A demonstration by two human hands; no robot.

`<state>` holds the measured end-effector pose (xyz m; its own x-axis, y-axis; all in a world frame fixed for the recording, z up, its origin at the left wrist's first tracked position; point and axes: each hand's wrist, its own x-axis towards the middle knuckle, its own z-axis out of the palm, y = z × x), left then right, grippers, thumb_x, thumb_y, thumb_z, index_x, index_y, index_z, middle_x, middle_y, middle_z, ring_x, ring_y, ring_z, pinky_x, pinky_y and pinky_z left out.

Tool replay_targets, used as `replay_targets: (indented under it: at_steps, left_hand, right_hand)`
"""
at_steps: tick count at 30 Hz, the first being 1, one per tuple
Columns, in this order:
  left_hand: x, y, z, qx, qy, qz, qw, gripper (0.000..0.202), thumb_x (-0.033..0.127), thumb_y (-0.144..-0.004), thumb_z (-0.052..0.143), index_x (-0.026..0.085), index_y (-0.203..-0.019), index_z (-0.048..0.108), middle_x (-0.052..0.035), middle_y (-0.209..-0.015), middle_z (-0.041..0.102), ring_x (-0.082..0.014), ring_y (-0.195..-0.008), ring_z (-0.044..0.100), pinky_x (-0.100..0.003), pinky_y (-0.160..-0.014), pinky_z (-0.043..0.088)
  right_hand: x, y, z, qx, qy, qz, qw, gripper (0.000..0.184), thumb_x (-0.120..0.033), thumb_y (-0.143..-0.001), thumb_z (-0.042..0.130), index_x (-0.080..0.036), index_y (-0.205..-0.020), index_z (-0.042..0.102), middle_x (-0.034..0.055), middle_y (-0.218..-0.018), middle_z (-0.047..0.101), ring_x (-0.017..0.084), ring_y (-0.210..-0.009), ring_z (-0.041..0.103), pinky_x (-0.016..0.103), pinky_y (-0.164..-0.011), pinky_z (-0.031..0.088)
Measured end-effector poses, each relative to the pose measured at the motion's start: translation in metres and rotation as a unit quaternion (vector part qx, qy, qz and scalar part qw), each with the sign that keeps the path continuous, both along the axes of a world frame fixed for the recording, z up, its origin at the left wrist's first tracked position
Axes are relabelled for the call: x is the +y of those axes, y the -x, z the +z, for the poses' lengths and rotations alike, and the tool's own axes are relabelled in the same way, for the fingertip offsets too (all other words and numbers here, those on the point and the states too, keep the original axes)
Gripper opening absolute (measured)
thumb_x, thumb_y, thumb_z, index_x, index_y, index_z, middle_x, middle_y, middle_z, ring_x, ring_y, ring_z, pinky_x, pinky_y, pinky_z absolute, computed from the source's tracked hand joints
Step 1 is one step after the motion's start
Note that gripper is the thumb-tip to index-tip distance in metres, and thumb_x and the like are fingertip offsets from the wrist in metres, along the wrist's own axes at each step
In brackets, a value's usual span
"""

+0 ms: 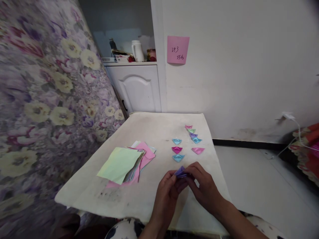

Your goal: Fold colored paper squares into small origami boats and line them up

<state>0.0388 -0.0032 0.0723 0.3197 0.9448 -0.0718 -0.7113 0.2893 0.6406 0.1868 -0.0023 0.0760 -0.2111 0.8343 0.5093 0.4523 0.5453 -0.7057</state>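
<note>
Between my two hands is a small folded purple paper (181, 172), held above the near right part of the table. My left hand (167, 189) pinches its left side with thumb and fingers. On the other side, my right hand (202, 184) grips the paper's right edge, partly covering it. Just beyond my hands lie folded paper boats: a light blue one (178, 158), a magenta one (177, 150), another blue one (176, 141) and a pink one (198, 151). Farther back, several more overlap in a slanted row, among them a purple boat (193, 135).
A stack of coloured paper sheets (119, 164), pale green on top, lies on the left of the cloth-covered table (82, 186). A flowered curtain (50, 99) hangs at left. Behind stand a white cabinet (139, 88) and a wall bearing a pink note (177, 49).
</note>
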Motion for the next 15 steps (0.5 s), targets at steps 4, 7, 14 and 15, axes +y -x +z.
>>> replay_targets:
  at_steps: [4,7,14,15]
  left_hand:
    - [0.0000,0.0002,0.0010,-0.001,0.004,-0.003,1.000,0.016,0.016,-0.089,0.045,0.012,-0.090,0.061,-0.0105,-0.093,0.068,-0.0201,-0.089,0.063,-0.036,-0.087,0.043]
    - [-0.0001,0.0011,0.0002,-0.002,0.000,-0.002,1.000,0.015,0.016,-0.089,0.046,0.012,-0.090,0.060,-0.0110,-0.094,0.068,-0.0214,-0.090,0.064,-0.037,-0.088,0.043]
    - [0.0001,0.0038,-0.0025,0.016,0.019,0.002,1.000,0.008,0.018,-0.084,0.052,0.014,-0.085,0.060,-0.0097,-0.089,0.069,-0.0209,-0.084,0.065,-0.036,-0.084,0.046]
    - [0.0002,0.0040,-0.0025,0.021,0.022,0.002,1.000,0.008,0.018,-0.084,0.053,0.014,-0.084,0.060,-0.0095,-0.088,0.069,-0.0207,-0.083,0.065,-0.035,-0.083,0.046]
  right_hand:
    - [-0.0008,0.0000,0.0011,0.012,0.002,0.004,1.000,0.025,-0.008,-0.084,0.050,-0.022,-0.104,0.056,0.0048,-0.092,0.053,0.016,-0.078,0.054,0.030,-0.068,0.048]
    - [-0.0012,-0.0010,0.0045,0.027,0.012,0.018,0.999,0.022,-0.012,-0.086,0.050,-0.021,-0.104,0.057,0.0055,-0.093,0.054,0.017,-0.080,0.055,0.031,-0.070,0.049]
    - [0.0021,-0.0041,0.0075,0.050,0.030,0.014,0.998,0.016,-0.016,-0.089,0.048,-0.020,-0.092,0.063,0.0045,-0.085,0.057,0.017,-0.079,0.057,0.029,-0.069,0.047]
    - [0.0026,-0.0045,0.0067,0.049,0.031,0.014,0.998,0.015,-0.016,-0.089,0.049,-0.020,-0.091,0.063,0.0043,-0.084,0.058,0.016,-0.078,0.057,0.029,-0.069,0.047]
